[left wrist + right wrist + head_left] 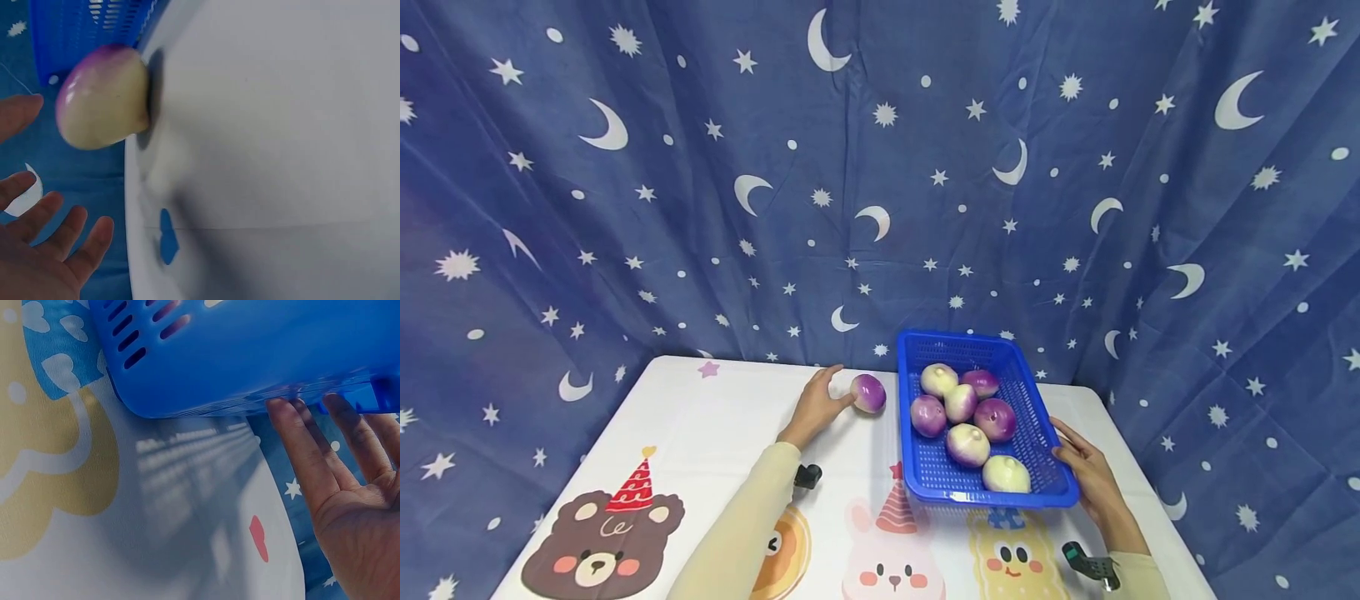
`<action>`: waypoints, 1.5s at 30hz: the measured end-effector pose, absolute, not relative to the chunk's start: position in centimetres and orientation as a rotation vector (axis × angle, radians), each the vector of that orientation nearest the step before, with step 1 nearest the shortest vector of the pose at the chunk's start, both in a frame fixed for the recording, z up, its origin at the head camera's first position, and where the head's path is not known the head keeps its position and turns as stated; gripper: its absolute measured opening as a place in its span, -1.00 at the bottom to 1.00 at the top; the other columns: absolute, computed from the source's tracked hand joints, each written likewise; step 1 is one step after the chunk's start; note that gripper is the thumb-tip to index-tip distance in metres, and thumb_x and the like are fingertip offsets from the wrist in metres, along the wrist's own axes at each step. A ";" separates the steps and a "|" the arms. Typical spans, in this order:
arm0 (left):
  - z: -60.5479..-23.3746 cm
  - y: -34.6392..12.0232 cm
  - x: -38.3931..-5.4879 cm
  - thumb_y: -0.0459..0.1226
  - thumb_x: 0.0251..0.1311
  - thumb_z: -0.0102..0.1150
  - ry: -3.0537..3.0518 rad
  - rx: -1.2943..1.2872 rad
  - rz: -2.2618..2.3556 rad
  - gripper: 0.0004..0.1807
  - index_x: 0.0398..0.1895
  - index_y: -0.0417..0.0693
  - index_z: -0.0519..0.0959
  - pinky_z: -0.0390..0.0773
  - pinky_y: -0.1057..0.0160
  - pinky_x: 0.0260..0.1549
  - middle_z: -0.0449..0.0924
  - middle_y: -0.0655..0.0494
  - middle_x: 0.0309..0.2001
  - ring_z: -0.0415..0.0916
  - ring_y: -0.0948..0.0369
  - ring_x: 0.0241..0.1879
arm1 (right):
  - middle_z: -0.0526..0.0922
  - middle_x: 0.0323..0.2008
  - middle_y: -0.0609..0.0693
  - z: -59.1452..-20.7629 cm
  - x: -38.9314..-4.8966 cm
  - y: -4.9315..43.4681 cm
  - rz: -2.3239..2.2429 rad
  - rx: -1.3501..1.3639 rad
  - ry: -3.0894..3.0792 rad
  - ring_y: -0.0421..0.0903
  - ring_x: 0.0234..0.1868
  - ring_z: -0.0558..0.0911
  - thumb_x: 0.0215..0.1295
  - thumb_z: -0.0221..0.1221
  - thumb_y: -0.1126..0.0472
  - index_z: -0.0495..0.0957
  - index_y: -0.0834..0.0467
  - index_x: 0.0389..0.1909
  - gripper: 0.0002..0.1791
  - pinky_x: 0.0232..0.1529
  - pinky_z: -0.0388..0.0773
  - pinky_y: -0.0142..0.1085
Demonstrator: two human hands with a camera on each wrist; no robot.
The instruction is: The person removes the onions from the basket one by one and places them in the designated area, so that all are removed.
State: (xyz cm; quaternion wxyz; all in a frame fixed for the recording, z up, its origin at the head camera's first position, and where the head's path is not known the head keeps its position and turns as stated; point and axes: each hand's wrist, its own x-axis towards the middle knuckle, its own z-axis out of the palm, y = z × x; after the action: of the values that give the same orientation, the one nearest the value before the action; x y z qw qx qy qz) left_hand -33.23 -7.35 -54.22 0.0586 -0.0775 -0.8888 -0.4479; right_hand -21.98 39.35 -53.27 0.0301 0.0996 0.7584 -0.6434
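Purple-and-white onion (868, 392) lies on the tabletop (700, 433) near the far edge, just left of the basket (1037, 417). My left hand (815, 407) is beside it, fingers spread and relaxed, fingertips about touching it. Six more onions (962, 412) sit in the basket. My right hand (1086, 475) lies flat against the basket's right wall, fingers straight, at the tabletop's right edge.

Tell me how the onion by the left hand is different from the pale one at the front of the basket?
The round purple-and-white onion lies alone on the white cartoon tablecloth, left of the blue plastic basket; the pale whitish onion sits inside it with others. The first shows much purple, the second almost none. The open left hand is beside the first; nothing touches the second. Both are round and similar in size.
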 end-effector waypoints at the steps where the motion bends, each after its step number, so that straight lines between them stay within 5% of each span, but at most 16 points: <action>1: -54.0 -7.3 -33.0 -0.12 0.11 0.36 -2.682 -0.247 -1.348 -0.24 0.39 -0.10 0.34 0.27 -0.10 0.39 0.35 -0.17 0.37 0.29 -0.15 0.38 | 0.55 0.00 -0.48 -53.3 -22.0 39.3 -1.987 0.302 2.336 -0.44 -0.06 0.63 0.38 0.16 0.14 0.15 -0.03 0.51 -0.29 -0.06 0.64 -0.43; 6: -52.9 -7.2 -32.0 -0.15 0.12 0.35 -2.635 -0.319 -1.301 -0.28 0.36 -0.11 0.37 0.28 -0.08 0.38 0.38 -0.14 0.35 0.31 -0.13 0.37 | 0.55 -0.03 -0.50 -53.2 -22.1 39.3 -1.994 0.306 2.321 -0.44 -0.06 0.63 0.37 0.17 0.13 0.15 -0.05 0.51 -0.28 -0.06 0.64 -0.43; 13: -50.9 -6.6 -31.0 -0.16 0.14 0.33 -2.557 -0.418 -1.281 -0.32 0.34 -0.11 0.39 0.34 -0.07 0.34 0.41 -0.11 0.33 0.35 -0.11 0.34 | 0.47 0.28 -0.23 -52.9 -22.1 39.3 -1.951 0.326 2.349 -0.47 -0.06 0.61 0.40 0.16 0.03 0.15 -0.10 0.51 -0.29 -0.02 0.64 -0.41; 21: -48.4 -5.2 -29.0 -0.14 0.17 0.31 -2.476 -0.484 -1.329 -0.38 0.31 -0.08 0.43 0.38 -0.09 0.30 0.43 -0.07 0.31 0.39 -0.08 0.32 | 0.54 -0.02 -0.50 -53.1 -22.0 39.5 -1.981 0.321 2.316 -0.44 -0.07 0.64 0.39 0.16 0.08 0.14 -0.07 0.51 -0.28 -0.06 0.66 -0.40; 33: -45.8 -2.3 -26.6 -0.14 0.18 0.31 -2.417 -0.627 -1.420 -0.41 0.29 -0.02 0.44 0.41 -0.04 0.30 0.46 0.01 0.30 0.40 0.00 0.32 | 0.54 -0.07 -0.53 -53.2 -21.9 39.5 -1.999 0.317 2.301 -0.43 -0.07 0.64 0.40 0.16 0.10 0.13 -0.07 0.52 -0.28 -0.07 0.66 -0.40; 45: -44.3 0.0 -25.2 -0.18 0.18 0.27 -2.546 -0.774 -1.469 -0.35 0.37 -0.02 0.35 0.53 -0.01 0.19 0.39 -0.02 0.36 0.37 0.01 0.34 | 0.53 0.08 -0.42 -53.2 -22.0 39.4 -1.981 0.339 2.317 -0.45 -0.07 0.63 0.38 0.17 0.08 0.14 -0.10 0.51 -0.28 -0.05 0.65 -0.41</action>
State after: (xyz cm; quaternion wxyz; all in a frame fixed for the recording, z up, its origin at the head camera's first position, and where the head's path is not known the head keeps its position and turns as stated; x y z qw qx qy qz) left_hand -25.16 0.00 -44.27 0.0509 -0.2542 -0.8365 -0.4828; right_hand -21.97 39.41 -53.20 0.0370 0.1105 0.7549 -0.6454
